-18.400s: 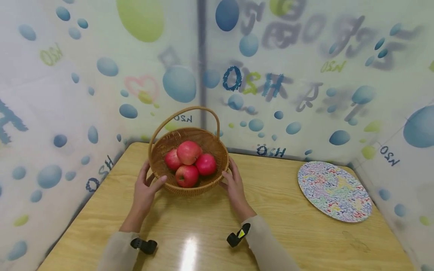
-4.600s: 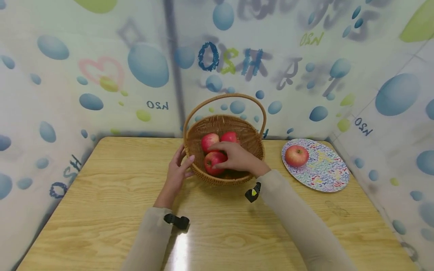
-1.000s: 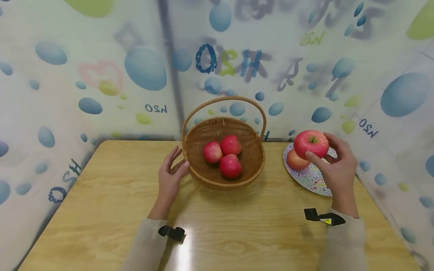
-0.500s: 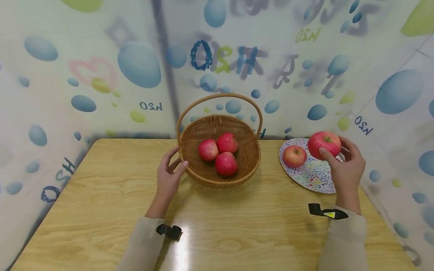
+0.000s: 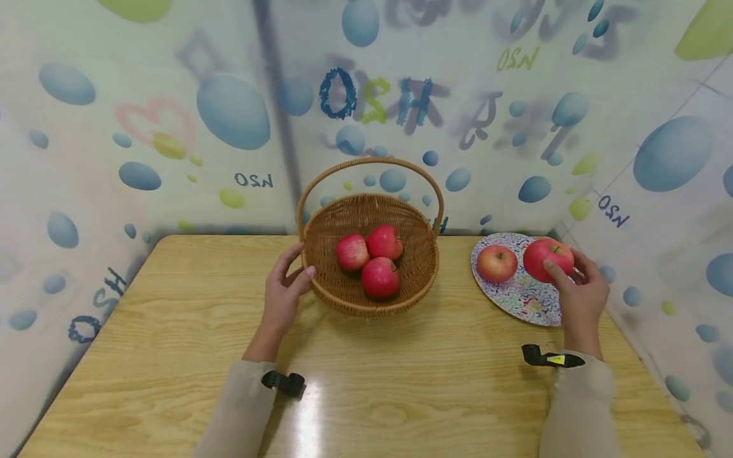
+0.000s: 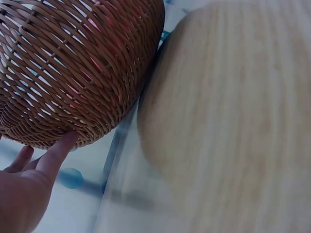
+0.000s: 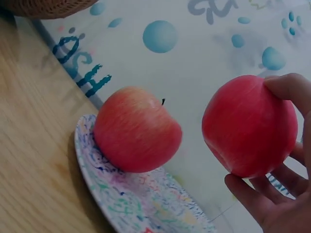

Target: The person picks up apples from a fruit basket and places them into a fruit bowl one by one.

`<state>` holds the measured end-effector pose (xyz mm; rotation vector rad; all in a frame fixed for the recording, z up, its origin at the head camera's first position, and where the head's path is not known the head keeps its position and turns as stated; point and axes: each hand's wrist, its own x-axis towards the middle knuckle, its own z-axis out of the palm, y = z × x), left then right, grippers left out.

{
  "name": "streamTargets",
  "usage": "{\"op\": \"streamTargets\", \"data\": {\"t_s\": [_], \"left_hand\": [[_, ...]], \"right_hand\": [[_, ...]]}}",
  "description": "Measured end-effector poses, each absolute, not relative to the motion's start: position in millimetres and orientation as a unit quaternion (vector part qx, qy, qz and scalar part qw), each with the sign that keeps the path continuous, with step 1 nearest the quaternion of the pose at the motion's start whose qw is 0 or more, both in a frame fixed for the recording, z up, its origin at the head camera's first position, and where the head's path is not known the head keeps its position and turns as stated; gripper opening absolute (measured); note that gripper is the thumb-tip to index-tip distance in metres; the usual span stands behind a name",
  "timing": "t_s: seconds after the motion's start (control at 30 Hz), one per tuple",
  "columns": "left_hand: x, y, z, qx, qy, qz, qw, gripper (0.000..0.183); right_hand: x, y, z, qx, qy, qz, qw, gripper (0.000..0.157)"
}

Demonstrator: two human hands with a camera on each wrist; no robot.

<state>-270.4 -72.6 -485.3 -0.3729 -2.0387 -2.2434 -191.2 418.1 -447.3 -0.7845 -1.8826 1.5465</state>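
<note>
In the head view a wicker basket (image 5: 366, 305) with a tall handle holds three red apples (image 5: 380, 278). My left hand (image 5: 280, 294) rests against the basket's left side, its thumb near the rim. In the left wrist view that thumb (image 6: 62, 148) touches the woven wall. At the right, my right hand (image 5: 583, 299) grips a red apple (image 5: 546, 259) above the patterned plate (image 5: 518, 306). Thumb and fingertips pinch this apple from opposite sides in the right wrist view, with a gap to the other apple (image 7: 136, 131), which sits on the plate's left part.
Everything stands on a light wooden table (image 5: 401, 381), with basket and plate near its back edge. A pale wall sheet (image 5: 492, 83) printed with blue and green drops rises behind and beside it. Each wrist wears a black strap (image 5: 283, 383).
Earlier the plate was bare, and then one apple lay on it. The right hand took another apple from the basket and carried it right; in the last half second it has lowered toward the plate.
</note>
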Motion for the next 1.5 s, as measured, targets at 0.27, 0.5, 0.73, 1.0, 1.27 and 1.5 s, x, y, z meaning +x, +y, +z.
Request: {"op": "streamTargets", "data": {"t_s": [0.27,0.5,0.73,1.0,1.27,1.5], "left_hand": [[-273,-74,-480,-0.107,-0.669,-0.735,0.026,0.056],[-273,-71,-482,-0.117,-0.661,-0.74,0.028,0.059],[-274,-73,-482,-0.123,-0.662,-0.739,0.012,0.061],[-275,-74,-483,-0.127,-0.665,-0.736,0.006,0.061],[-275,-74,-483,-0.124,-0.667,-0.734,0.007,0.061],[-275,-73,-483,-0.122,-0.665,-0.737,0.009,0.061]], "right_hand": [[-196,426,-468,-0.341,-0.673,0.593,0.281,0.067],[-200,427,-480,-0.352,-0.661,0.6,0.281,0.07],[-202,425,-489,-0.343,-0.663,0.605,0.278,0.071],[-205,425,-491,-0.353,-0.69,0.582,0.249,0.074],[-205,424,-488,-0.373,-0.725,0.541,0.206,0.076],[-204,424,-489,-0.369,-0.737,0.533,0.191,0.078]]}}
